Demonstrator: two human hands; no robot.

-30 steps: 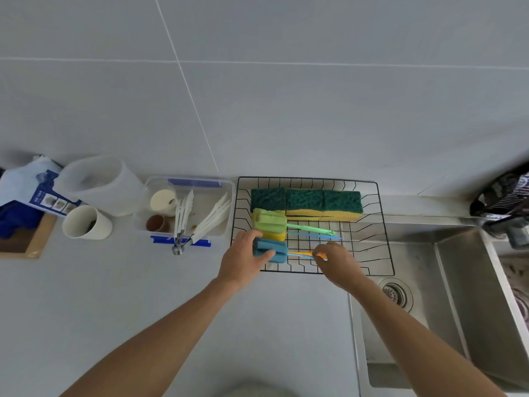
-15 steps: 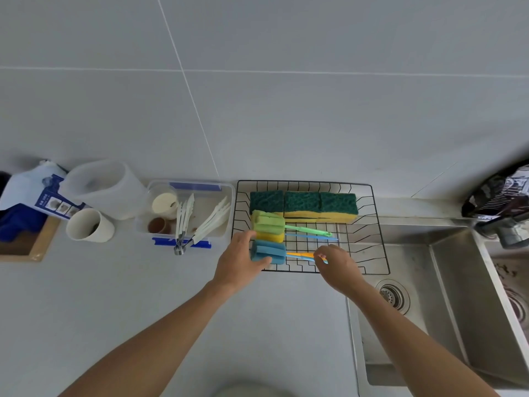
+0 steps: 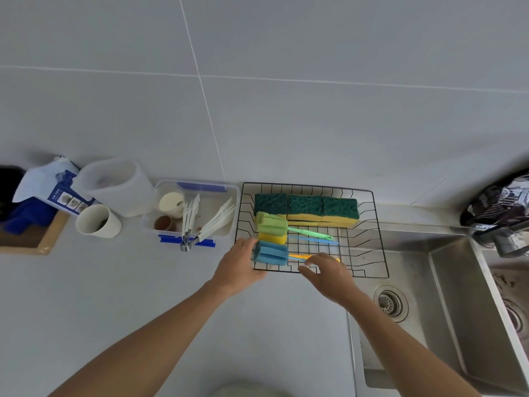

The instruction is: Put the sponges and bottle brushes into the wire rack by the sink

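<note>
The black wire rack [image 3: 372,253] sits on the counter left of the sink. Three green-and-yellow sponges [image 3: 306,209] stand in a row along its back. Three bottle brushes lie in front of them, foam heads to the left: a green one [image 3: 272,224], a yellow one [image 3: 273,239] with a blue handle, and a blue one [image 3: 270,255] with an orange handle [image 3: 297,257]. My left hand [image 3: 237,267] rests at the rack's front left corner, its thumb beside the blue head. My right hand [image 3: 326,272] hovers over the orange handle with fingers loosely spread.
A clear plastic box [image 3: 229,193] with white tongs and small cups stands left of the rack. Further left are a white cup [image 3: 97,222], a translucent jug [image 3: 114,181] and a wooden tray [image 3: 43,242]. The steel sink [image 3: 446,296] lies to the right, a dark faucet [image 3: 498,213] beyond it.
My left thumb has come off the blue foam head and that hand has drawn back to the rack's edge. My right fingers have loosened over the orange handle. The blue brush lies in the rack.
</note>
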